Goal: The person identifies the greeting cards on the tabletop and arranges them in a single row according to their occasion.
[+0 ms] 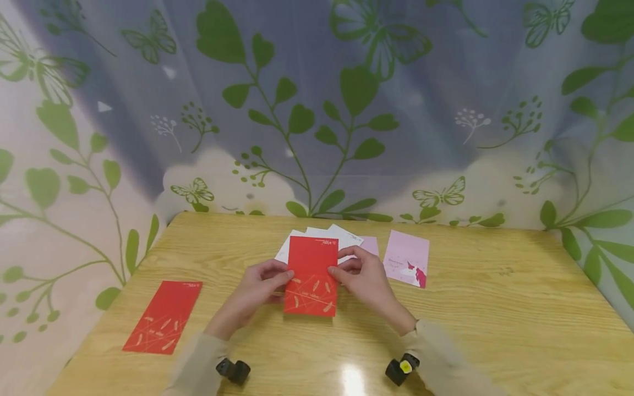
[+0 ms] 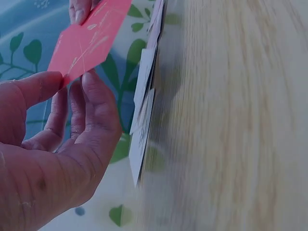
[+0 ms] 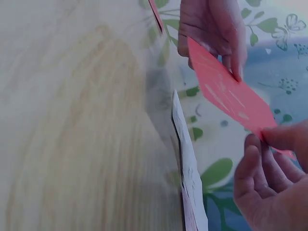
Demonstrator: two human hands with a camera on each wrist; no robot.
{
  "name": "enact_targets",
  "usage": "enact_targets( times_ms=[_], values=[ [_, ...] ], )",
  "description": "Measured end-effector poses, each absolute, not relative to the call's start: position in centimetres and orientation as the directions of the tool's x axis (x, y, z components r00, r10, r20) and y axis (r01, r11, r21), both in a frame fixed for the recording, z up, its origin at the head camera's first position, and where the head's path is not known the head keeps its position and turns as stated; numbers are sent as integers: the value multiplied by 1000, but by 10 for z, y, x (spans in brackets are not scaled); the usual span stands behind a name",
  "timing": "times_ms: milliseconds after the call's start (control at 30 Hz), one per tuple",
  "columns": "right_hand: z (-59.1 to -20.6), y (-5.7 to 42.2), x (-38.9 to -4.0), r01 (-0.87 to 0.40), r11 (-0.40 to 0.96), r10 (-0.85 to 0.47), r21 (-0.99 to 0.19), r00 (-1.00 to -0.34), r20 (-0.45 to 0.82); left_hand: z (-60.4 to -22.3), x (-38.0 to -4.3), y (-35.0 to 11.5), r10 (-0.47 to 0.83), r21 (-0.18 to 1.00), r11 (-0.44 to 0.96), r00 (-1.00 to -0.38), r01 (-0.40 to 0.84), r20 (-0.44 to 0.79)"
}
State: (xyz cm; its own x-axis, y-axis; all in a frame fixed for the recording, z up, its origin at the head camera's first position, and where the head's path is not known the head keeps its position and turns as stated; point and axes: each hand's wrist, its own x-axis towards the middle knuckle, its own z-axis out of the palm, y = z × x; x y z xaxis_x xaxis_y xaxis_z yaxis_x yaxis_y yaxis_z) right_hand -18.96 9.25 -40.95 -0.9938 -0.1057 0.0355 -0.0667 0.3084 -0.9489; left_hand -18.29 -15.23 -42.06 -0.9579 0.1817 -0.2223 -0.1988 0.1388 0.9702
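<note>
Red card [image 1: 311, 258], gold-patterned toward six o'clock, is held up above the wooden table [image 1: 470, 330], the person's left hand [image 1: 260, 280] partly closed and pinching its nine o'clock edge, the right hand [image 1: 364, 275] likewise pinching its three o'clock edge. Beyond it, at twelve o'clock, white cards [image 1: 346, 239] lie fanned out; a pink card [image 1: 408, 256] lies near three o'clock, and a second red card [image 1: 163, 313] between eight and nine.

Red cards [image 1: 312, 258]: 2 (one held; one at its 8 o'clock) | white cards [image 1: 346, 236]: at least 3 (12 o'clock) | pink cards [image 1: 406, 253]: 2 (2 o'clock) | hands [image 1: 362, 278]: 2
</note>
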Motion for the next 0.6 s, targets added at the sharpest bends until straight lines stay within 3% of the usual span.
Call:
enact_targets(
  times_ms=[267, 600],
  values=[
    [-413, 69, -188, -60, 292, -20, -955, -998, 56, -421, -179, -167, 138, 965, 153, -962, -214, -235],
    [-415, 42, -187, -88, 307, -124, -948, -991, 52, -415, -172, -196, 47, 953, 210, -971, -218, -233]
  ],
)
